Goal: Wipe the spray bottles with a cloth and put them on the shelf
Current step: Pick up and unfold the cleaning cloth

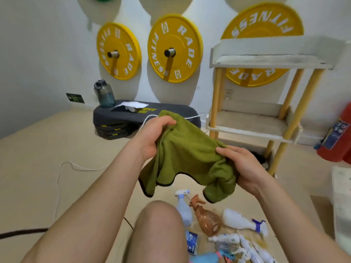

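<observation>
A green cloth [190, 160] was held in the air by both hands. The left hand [152, 137] kept its grip on the cloth's upper edge, fingers curled round a bunched fold. The grip of the right hand [245, 166] was closed on the lower right part, thumb laid across the fabric. The rest of the cloth hung in loose folds, its dark-trimmed corners pointing down. Below the cloth, apart from it, the spray bottles were gathered on the floor [57, 168]. A pale blue bottle [183, 209] was seen nearest the hanging corner, with an amber bottle [209, 219] just beside it. A white bottle with a purple trigger [239, 221] lay on its side further right, and a heap of smaller white bottles [247, 247] lay lower still. A bare knee [159, 224] was raised below the cloth, left of the bottles. Beyond the cloth and to its right stood the shelf [266, 59] — white tiers on yellow legs. Yellow weight plates [174, 48] were mounted on the wall above the cloth.
</observation>
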